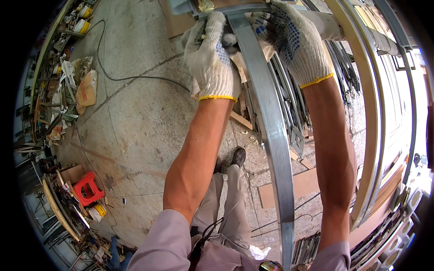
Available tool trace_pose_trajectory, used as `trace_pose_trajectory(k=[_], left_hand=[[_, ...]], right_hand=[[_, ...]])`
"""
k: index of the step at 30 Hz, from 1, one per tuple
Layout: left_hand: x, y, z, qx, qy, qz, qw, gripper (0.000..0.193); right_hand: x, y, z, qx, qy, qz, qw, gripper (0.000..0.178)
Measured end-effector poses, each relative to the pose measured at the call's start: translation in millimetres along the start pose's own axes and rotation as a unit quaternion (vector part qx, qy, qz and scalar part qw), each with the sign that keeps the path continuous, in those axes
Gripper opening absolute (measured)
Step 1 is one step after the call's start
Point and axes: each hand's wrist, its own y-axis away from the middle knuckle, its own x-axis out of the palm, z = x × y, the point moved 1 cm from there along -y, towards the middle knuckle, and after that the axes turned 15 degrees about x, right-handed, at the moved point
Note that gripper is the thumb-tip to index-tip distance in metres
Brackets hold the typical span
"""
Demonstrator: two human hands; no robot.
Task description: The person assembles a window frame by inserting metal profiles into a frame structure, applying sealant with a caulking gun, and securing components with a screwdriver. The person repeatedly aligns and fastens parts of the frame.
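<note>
The person's two gloved hands, left hand [210, 61] and right hand [300, 47], flank one grey metal bar [267, 106], its near end cut off below. One red stool [88, 189] is at left. Both hands are partly closed, fingers curled; with fingertips partly hidden, what they grip cannot be told.

Red plastic stool [96, 186] on concrete floor [135, 119], yellow-and-white bucket [97, 211] just beside it. Black cable [144, 77] curving across floor. Tan sack [87, 94] (rather crumpled) near scrap pile [68, 77].
</note>
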Motion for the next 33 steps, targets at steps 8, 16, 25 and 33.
trace_pose_trajectory(k=[8, 16, 25, 33], left_hand=[[-3, -1, -2, 0.004, 0.039, -0.005, 0.999, 0.020], [3, 2, -9, -0.025, 0.033, -0.002, 0.999, 0.020], [-1, -1, -10, -0.049, 0.035, 0.001, 0.998, 0.020], [-2, -1, -7, -0.037, 0.018, -0.006, 0.999, 0.025]], right_hand=[[15, 1, -1, 0.008, 0.004, -0.023, 1.000, 0.030], [-30, -30, -16, -0.146, 0.262, -0.007, 0.954, 0.029], [-45, -45, -19, -0.212, 0.323, -0.025, 0.922, 0.021], [-14, -23, -21, -0.070, 0.042, -0.042, 0.996, 0.027]])
